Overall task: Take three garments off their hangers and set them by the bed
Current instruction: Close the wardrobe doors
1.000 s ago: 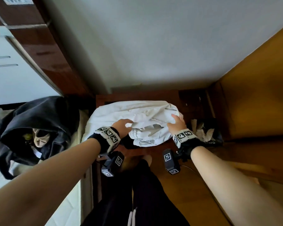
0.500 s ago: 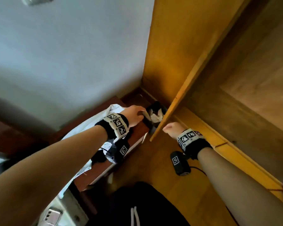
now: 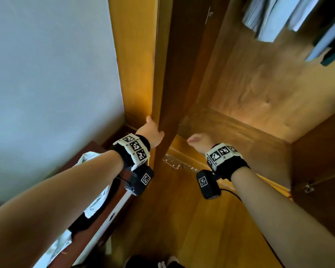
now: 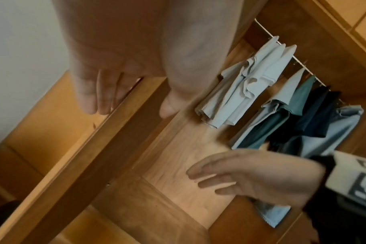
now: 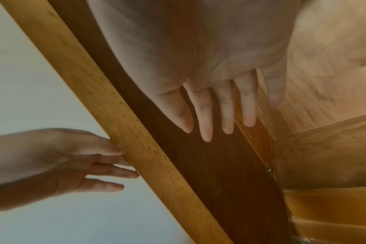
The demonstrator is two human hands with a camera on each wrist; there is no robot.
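Observation:
Several light blue, teal and dark garments (image 4: 259, 79) hang from a metal rail (image 4: 267, 35) inside the wooden wardrobe; the head view shows them blurred at the top right (image 3: 275, 18). My left hand (image 3: 152, 132) touches the edge of the wardrobe door (image 3: 174, 78); its straight fingers (image 4: 98, 99) lie on one side and its thumb on the other. My right hand (image 3: 198, 142) hangs free in the wardrobe opening, fingers (image 5: 217, 113) straight and holding nothing. A white garment (image 3: 88, 158) lies on the brown bedside cabinet (image 3: 104, 215) at the lower left.
A pale wall (image 3: 52, 74) stands left of the wardrobe. The wardrobe's wooden back panel (image 3: 259, 93) and floor board (image 3: 240, 136) lie ahead of my right hand. A second door with a hinge (image 3: 307, 187) stands at the right. My dark trousers (image 3: 149, 262) show at the bottom.
Both hands let go of the white garment on the cabinet and rose toward the wardrobe. My view swung right and up; the left hand reached the door edge.

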